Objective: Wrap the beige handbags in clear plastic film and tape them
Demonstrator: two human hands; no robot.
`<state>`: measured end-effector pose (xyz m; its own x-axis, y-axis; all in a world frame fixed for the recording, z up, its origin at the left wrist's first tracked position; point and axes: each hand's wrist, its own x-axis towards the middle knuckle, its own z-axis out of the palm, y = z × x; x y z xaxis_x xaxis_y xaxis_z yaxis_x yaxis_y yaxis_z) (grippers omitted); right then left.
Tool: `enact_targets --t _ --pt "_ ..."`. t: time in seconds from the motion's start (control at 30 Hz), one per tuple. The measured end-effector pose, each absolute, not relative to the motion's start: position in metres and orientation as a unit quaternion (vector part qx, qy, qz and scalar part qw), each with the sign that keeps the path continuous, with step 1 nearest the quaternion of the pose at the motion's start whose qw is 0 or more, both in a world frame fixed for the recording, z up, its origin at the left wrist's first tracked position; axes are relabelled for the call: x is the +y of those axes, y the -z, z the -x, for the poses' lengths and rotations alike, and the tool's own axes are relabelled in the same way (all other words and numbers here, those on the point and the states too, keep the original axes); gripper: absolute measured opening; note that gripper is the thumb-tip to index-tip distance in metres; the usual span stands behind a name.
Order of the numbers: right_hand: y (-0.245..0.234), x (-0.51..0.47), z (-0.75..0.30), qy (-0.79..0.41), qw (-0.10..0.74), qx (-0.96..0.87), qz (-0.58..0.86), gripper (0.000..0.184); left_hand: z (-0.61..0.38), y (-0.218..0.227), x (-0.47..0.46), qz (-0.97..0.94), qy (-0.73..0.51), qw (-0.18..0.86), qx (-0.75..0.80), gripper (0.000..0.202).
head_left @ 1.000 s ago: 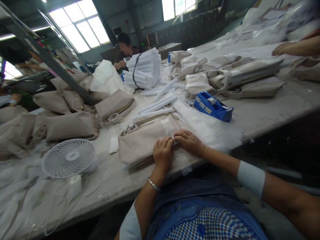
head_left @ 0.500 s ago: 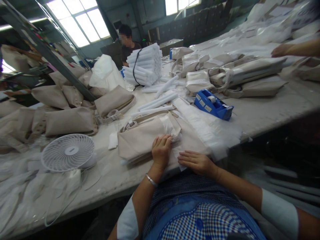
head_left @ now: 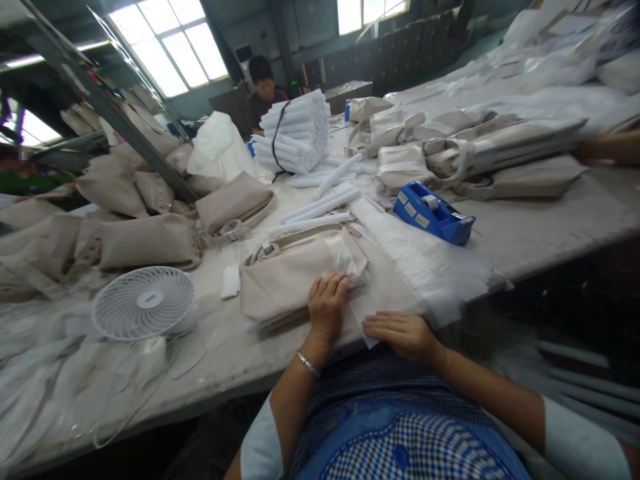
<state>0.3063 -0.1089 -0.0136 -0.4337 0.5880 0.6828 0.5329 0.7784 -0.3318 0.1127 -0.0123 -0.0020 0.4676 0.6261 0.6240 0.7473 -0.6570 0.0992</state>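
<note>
A beige handbag [head_left: 280, 283] lies on the table in front of me, its coiled strap on top. Clear wrap covers its right end. My left hand [head_left: 329, 303] rests at that end, fingers together and bent over the bag's edge. Just right of it, my right hand [head_left: 403, 333] lies palm down with its fingers stretched out. Beneath those fingers is a thin white sheet [head_left: 361, 320], one corner hanging toward my apron. A flat beige piece [head_left: 393, 280] extends from beside the bag under a stack of clear plastic bags [head_left: 440, 273].
A blue tape dispenser [head_left: 433, 213] stands beyond the plastic. White rolls [head_left: 320, 203] and a strapped bundle of rolls [head_left: 297, 133] lie farther back. A white fan [head_left: 145, 303] and beige bags [head_left: 150, 240] are left. Another person's arm [head_left: 607, 148] reaches in at right, near more bags.
My right hand has shifted slightly toward the table's edge, and more of the white sheet shows between my hands. The other person's hand has moved lower, behind the bags. The view has turned slightly.
</note>
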Motion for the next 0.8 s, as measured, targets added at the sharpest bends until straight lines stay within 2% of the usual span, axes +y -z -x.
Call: enact_targets --t 0.17,0.37,0.5,0.63,0.8 --pt "-0.026 -0.075 -0.316 -0.042 0.434 -0.833 0.34 0.03 -0.113 0.005 -0.012 0.851 0.322 0.105 -0.401 0.014" --pt "-0.05 -0.007 -0.313 -0.092 0.419 -0.787 0.444 0.02 -0.11 0.003 -0.015 0.854 0.315 0.106 -0.4 0.015" --pt "-0.047 0.03 -0.306 -0.115 0.406 -0.792 0.441 0.014 -0.108 0.004 -0.016 0.854 0.316 0.107 -0.4 0.017" --pt "-0.034 0.054 -0.306 -0.078 0.388 -0.824 0.405 0.009 -0.107 0.008 -0.014 0.847 0.326 0.115 -0.404 0.023" --pt "-0.024 0.064 -0.304 -0.048 0.388 -0.814 0.429 0.007 -0.106 0.007 -0.011 0.861 0.303 0.132 -0.386 0.033"
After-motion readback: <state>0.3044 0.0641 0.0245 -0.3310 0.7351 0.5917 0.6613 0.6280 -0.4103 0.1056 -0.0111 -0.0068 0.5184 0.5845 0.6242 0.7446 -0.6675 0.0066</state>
